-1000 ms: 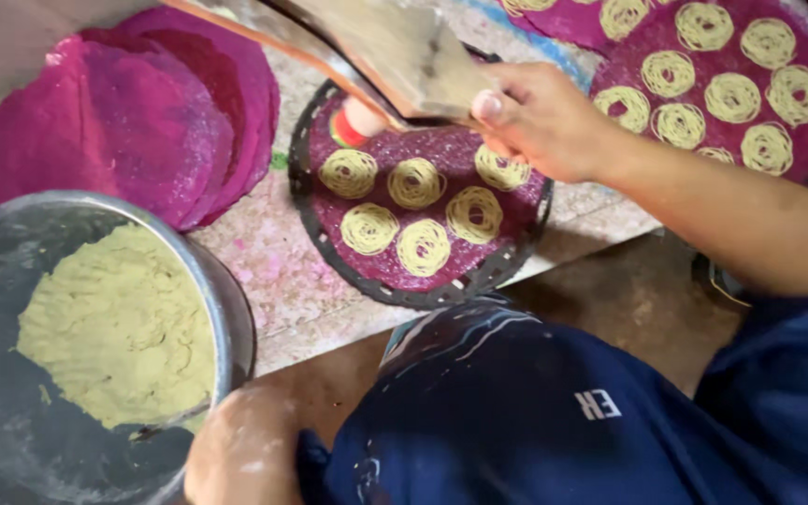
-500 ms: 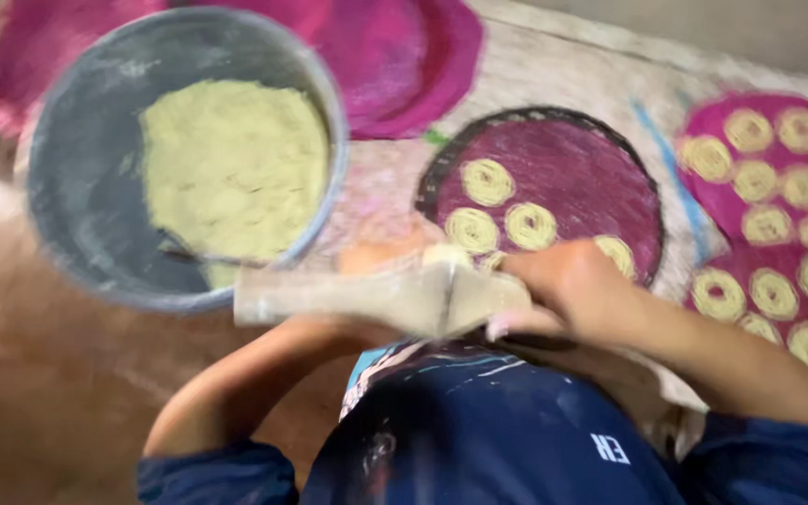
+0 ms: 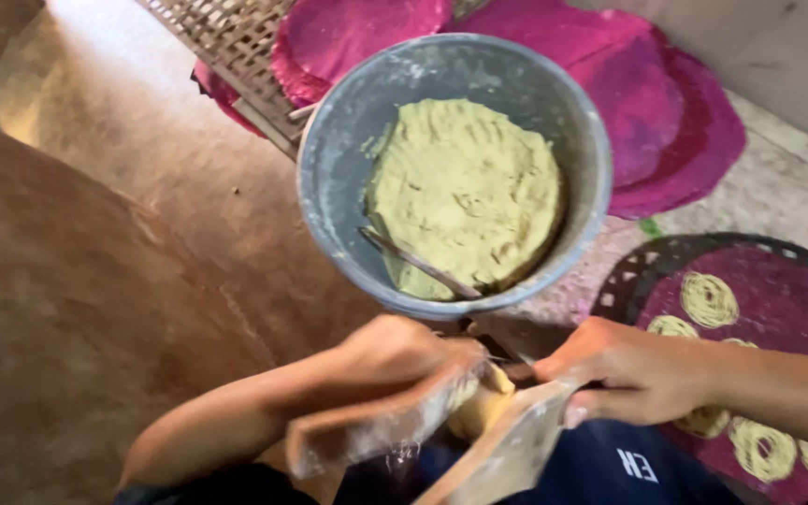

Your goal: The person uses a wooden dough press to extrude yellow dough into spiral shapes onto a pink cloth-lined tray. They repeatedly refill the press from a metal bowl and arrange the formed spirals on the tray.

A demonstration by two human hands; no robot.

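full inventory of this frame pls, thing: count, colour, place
bowl: 1, grey, top centre
dough: 1 mass, yellow-green, in bowl
utensil handle: 1, metal, leaning in dough
round mats: several, magenta, stacked behind bowl
woven tray: 1, tan, top left
spiral pieces: several, yellow, on magenta-lined round tray, right
wooden press: 1, floury, in both hands
left hand: gripping press
right hand: gripping press
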